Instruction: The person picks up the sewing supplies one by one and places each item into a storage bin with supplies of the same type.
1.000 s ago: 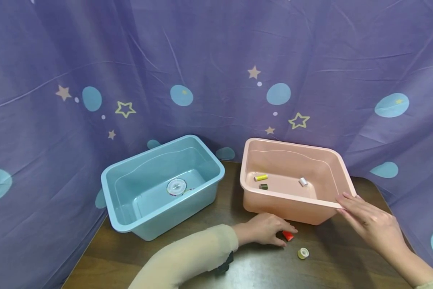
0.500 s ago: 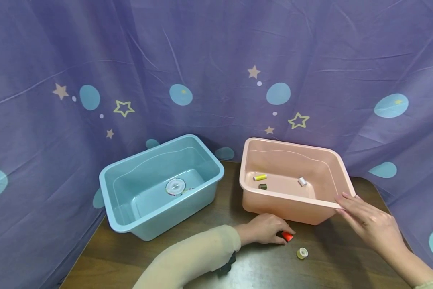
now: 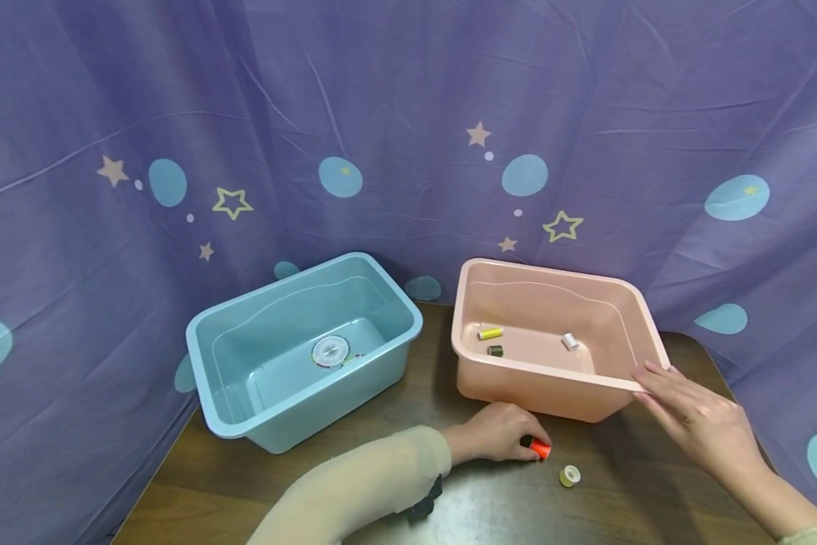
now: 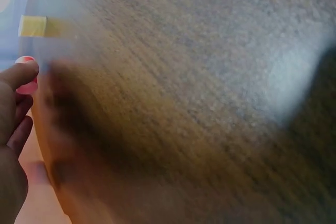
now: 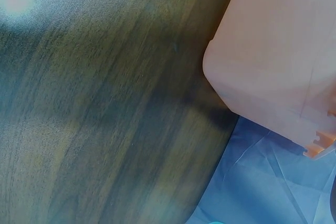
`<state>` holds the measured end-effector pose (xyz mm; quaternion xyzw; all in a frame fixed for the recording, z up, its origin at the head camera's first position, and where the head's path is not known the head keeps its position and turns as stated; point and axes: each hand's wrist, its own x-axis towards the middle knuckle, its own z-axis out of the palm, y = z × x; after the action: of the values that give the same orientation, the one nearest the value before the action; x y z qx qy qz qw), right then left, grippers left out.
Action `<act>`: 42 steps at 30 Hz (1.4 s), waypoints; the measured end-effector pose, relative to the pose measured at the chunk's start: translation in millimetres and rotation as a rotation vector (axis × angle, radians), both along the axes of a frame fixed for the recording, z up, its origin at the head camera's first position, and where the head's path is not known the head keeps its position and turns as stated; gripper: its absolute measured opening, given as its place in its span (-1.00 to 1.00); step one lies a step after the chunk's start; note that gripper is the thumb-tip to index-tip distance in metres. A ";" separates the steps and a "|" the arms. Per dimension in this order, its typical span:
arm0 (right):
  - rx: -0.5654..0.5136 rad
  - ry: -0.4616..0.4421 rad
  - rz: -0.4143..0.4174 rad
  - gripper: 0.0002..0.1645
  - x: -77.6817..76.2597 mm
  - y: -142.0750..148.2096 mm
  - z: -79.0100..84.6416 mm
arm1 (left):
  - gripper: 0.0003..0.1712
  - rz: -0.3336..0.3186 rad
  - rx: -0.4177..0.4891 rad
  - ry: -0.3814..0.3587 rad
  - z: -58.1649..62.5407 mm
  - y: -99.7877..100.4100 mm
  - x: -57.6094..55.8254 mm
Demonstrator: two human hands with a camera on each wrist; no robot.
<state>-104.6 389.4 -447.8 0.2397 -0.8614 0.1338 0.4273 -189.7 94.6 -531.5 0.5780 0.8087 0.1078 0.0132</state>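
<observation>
Our left hand (image 3: 497, 433) pinches the red spool (image 3: 541, 450) in front of the pink bin (image 3: 517, 388), presumably by the fingertips because it is so small; whether it touches the table (image 3: 626, 499), we cannot tell. Our right hand (image 3: 704, 420), fingers fairly straight, rests on the bin's near right corner, probably steadying it. The bin's front wall hems us in ahead, the gold spool (image 3: 569, 476) sits just beside, and its open top leaves room above.

white glare on table (image 3: 490, 506); left wrist view blurred; head sharper
</observation>
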 end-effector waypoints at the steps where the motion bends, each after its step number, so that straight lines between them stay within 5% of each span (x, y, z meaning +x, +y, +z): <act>1: 0.001 0.001 0.001 -0.43 -0.1 -0.2 0.1 | -0.68 0.001 0.011 -0.008 0.7 -0.6 0.0; 10: -0.005 -0.014 -0.006 -0.43 1.2 -0.5 1.1 | -0.68 -0.015 0.042 -0.080 15.0 -6.6 2.8; 26: -0.010 -0.010 -0.020 -0.36 1.9 -0.9 0.7 | -0.69 -0.080 0.045 -0.070 61.8 -19.1 9.1; 42: 0.005 0.001 -0.016 -0.34 2.4 -0.5 -0.6 | -0.66 -0.115 -0.017 0.035 120.9 -14.8 21.2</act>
<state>-102.2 388.9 -448.4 0.2340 -0.8633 0.1283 0.4283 -168.5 79.8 -410.6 0.6253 0.7752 0.0897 0.0101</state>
